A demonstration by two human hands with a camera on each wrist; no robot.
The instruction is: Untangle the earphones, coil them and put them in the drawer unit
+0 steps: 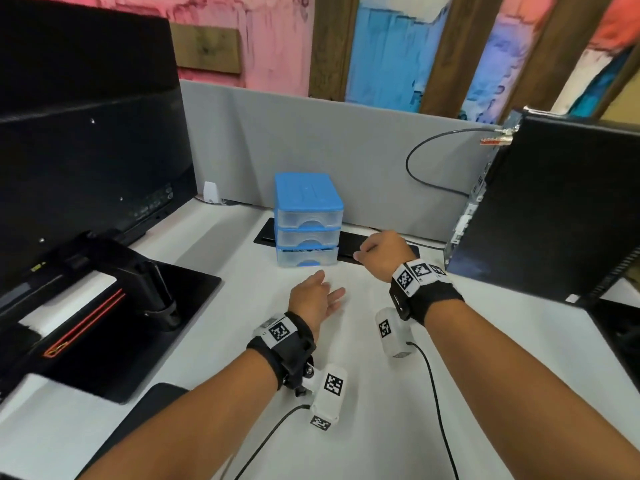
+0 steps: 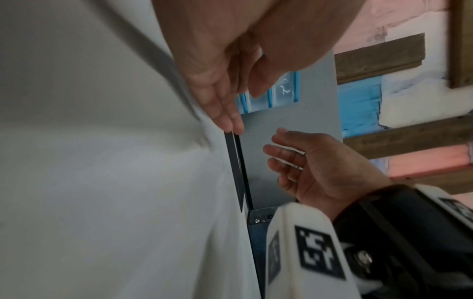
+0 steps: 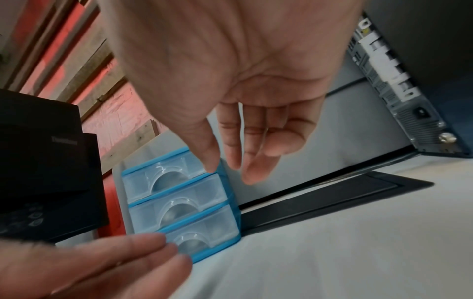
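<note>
- Drawer unit (image 1: 308, 220): blue-framed, three clear drawers stacked, standing towards the back edge of the desk (image 1: 346, 393), just in front of the grey divider panel (image 1: 311, 133). All three drawers sit flush with the frame in the head and right wrist views.
- Earphones: not on the desk surface, not in either hand. The bottom drawer (image 1: 306, 256) shows some dark content through its clear front in the head view; too small to identify. Judgement: they are most likely stowed there, and untangling, coiling and putting away are done, with little or nothing left.
- Left hand (image 1: 317, 299): low over the desk in front of the unit, apart from it; fingers straight and loosely spread, palm empty. Whether the fingertips touch the desk cannot be told.
- Right hand (image 1: 382, 252): raised beside the unit's right side, over the black cable slot (image 1: 381, 252) near the back edge; fingers (image 3: 252, 161) loosely curled and hanging, nothing between them, clear of the drawers.
- Monitor (image 1: 86, 133): black, on its stand at the left edge.
- Computer case (image 1: 554, 209): black, upright at the right edge, a cable (image 1: 433, 161) looping from its rear.
</note>
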